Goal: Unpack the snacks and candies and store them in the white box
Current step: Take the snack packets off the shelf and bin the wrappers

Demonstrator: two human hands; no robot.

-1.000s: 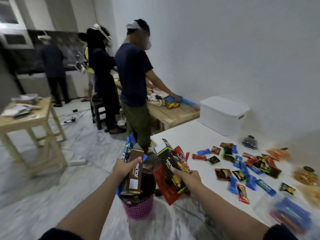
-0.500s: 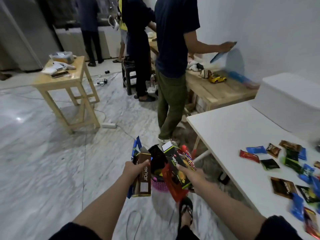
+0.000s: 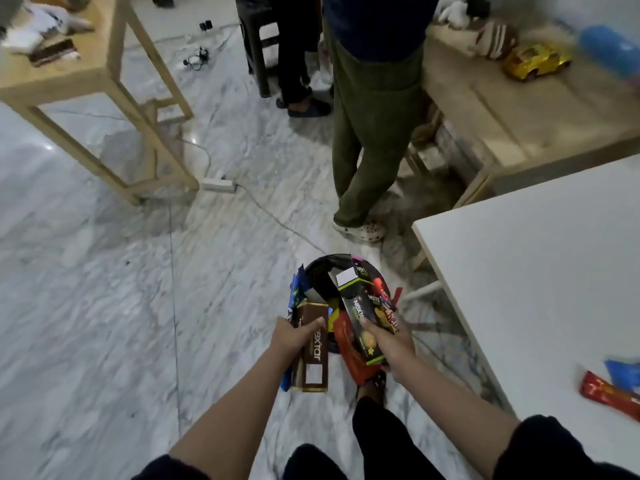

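Note:
My left hand (image 3: 294, 337) grips a brown Nextar snack box (image 3: 313, 355) together with blue wrappers (image 3: 296, 296). My right hand (image 3: 388, 344) holds a green-and-black Nextar box (image 3: 363, 317), a red packet (image 3: 349, 355) and other empty packaging. Both hands hover over a small bin on the floor lined with a black bag (image 3: 322, 275). A red candy bar (image 3: 609, 398) and a blue wrapper (image 3: 623, 372) lie on the white table (image 3: 536, 271) at the right edge. The white box is out of view.
A person in olive trousers (image 3: 367, 133) stands just beyond the bin, beside a wooden bench (image 3: 519, 109) with a yellow toy car (image 3: 533, 64). A wooden table (image 3: 69, 77) stands at the left. A power strip (image 3: 218, 184) and cable cross the marble floor.
The view has tilted down from the table to the floor. Both hands, still holding the packaging, have lowered toward the bin. The white box and most candies have left the frame.

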